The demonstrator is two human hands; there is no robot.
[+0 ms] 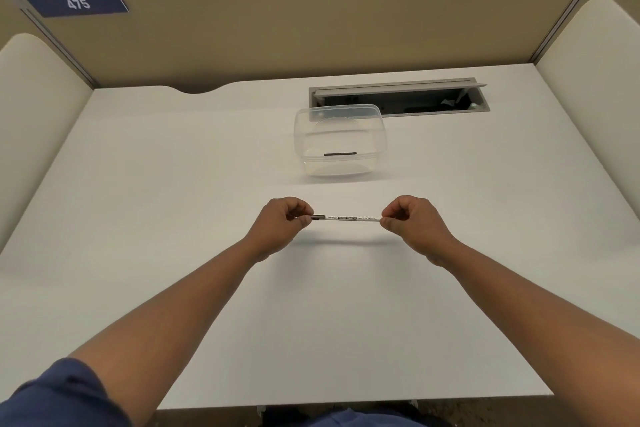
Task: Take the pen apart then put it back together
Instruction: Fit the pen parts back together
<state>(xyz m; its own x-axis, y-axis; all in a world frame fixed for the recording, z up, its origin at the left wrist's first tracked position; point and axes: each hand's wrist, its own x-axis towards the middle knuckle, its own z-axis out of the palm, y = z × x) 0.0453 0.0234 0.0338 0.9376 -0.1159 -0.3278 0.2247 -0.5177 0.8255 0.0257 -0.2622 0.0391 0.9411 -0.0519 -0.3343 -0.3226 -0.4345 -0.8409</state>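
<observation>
A thin white marker pen (351, 218) with black lettering is held level above the white desk (173, 218), its length running left to right. My left hand (282, 224) pinches the pen's dark left end between thumb and fingers. My right hand (412, 222) pinches the pen's right end, which is hidden inside the fingers. The pen's shadow lies on the desk just below it. A short dark stick-like piece (340, 154) lies inside the clear plastic container.
A clear plastic container (337, 140) stands behind the hands, its clear lid (346, 113) leaning at its back. Farther back is an open cable tray (398, 99) set in the desk. Tan partition walls (311, 28) enclose the desk on three sides.
</observation>
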